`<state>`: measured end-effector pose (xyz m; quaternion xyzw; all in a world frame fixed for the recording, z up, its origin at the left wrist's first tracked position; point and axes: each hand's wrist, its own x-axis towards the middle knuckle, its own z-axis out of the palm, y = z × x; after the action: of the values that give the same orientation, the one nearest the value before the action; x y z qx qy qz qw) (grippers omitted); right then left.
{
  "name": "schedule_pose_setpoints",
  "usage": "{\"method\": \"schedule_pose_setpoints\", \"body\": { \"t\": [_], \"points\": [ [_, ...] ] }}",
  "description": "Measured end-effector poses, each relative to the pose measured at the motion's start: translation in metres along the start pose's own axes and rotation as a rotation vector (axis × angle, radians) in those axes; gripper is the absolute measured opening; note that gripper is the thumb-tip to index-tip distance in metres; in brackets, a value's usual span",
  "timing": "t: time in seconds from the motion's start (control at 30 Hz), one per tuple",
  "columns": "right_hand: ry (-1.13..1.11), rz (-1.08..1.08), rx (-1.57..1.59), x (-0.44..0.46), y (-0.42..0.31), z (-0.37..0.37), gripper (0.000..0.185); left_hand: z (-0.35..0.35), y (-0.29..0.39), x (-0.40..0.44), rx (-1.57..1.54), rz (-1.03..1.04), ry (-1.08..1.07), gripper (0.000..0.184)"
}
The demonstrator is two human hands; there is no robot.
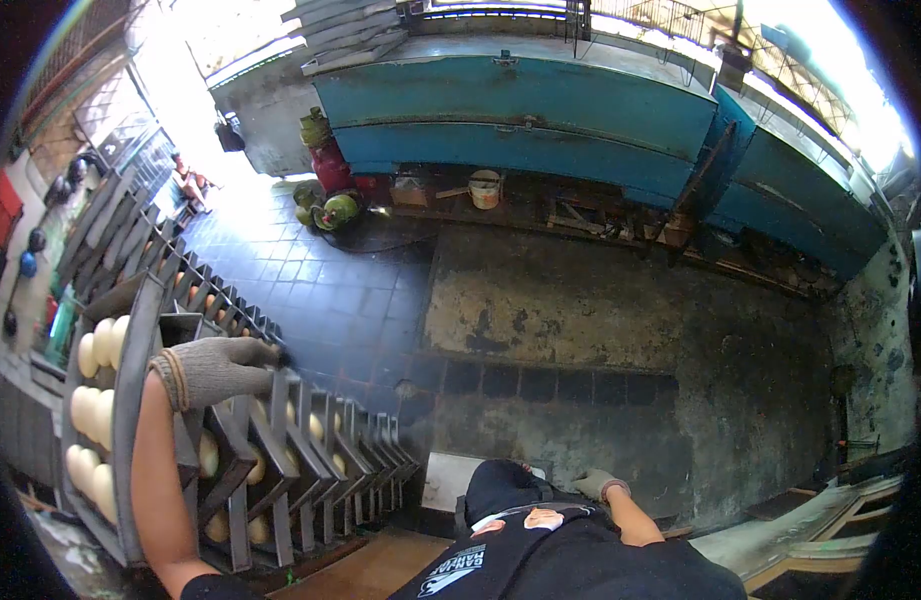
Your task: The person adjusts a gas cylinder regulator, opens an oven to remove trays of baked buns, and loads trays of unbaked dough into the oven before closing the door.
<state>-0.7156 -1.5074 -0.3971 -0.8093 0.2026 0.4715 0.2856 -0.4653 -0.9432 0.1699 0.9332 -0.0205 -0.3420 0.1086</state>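
Observation:
My left hand (215, 373), in a grey knit glove, reaches over a tall stack of dark metal trays. Its fingers lie together over the edge of a tray (180, 328) near the top, though the fingertips are partly hidden. Beside my wrist, the uppermost tray (140, 340) holds rows of pale, smooth oval dough pieces (92, 415). More dough pieces show between the lower trays (320, 470). My right hand (594, 484), also gloved, hangs low beside my body with its fingers loosely apart. Nothing shows in it.
Long blue metal cabinets (520, 100) line the far wall. Gas cylinders (330, 165) and a white bucket (485, 189) stand by them. A person (191, 184) sits near the bright doorway. Dark tiled floor (350, 300) lies beyond the stack; a wooden frame (820, 550) is at lower right.

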Motion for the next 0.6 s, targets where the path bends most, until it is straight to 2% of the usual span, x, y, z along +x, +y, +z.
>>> {"method": "schedule_pose_setpoints", "body": {
  "t": [0.07,0.17,0.6],
  "points": [
    [0.12,-0.014,0.022,0.028,0.021,0.018,0.069,0.001,-0.008,0.004,0.021,-0.018,0.016,0.066],
    [0.135,0.018,-0.003,0.024,0.017,0.018,0.068,0.002,-0.021,0.011,0.044,-0.021,0.033,0.066],
    [0.01,-0.027,0.004,-0.001,-0.001,-0.001,0.071,0.002,-0.022,0.011,0.068,0.043,0.017,0.068]
  ]
}}
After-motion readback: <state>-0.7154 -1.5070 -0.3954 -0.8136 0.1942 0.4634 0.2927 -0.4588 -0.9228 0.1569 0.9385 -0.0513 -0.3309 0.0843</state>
